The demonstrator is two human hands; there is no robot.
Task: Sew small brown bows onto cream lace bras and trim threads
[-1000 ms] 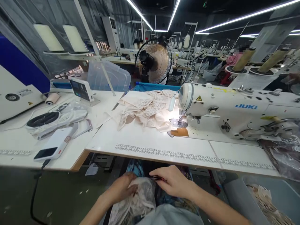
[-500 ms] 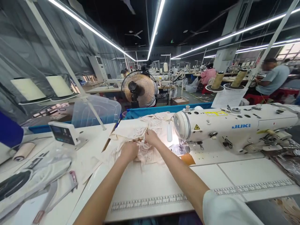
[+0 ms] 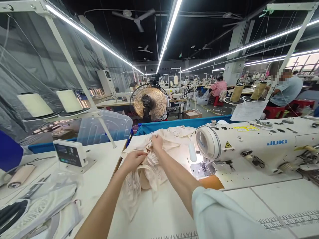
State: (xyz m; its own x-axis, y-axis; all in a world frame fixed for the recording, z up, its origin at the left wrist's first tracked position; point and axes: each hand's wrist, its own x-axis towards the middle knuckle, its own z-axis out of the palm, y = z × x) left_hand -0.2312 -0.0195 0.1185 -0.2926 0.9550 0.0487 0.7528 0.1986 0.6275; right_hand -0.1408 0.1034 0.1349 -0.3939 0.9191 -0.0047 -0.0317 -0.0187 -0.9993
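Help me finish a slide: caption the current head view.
Left hand and right hand on cream lace beside a white sewing machine, a fan standing beyond.

A caged fan (image 3: 157, 101) (dark at its centre) stands right of a clear plastic bin (image 3: 117, 124).

Strip lights (image 3: 168, 36) bright overhead against dark ceiling (image 3: 211, 30). Small machine lamp (image 3: 192, 152) glaring on needle plate (image 3: 198, 170). Window (image 3: 302, 63) far right washed pale. Edges stretched, wide-angle; distant machines (image 3: 176, 95) soft.
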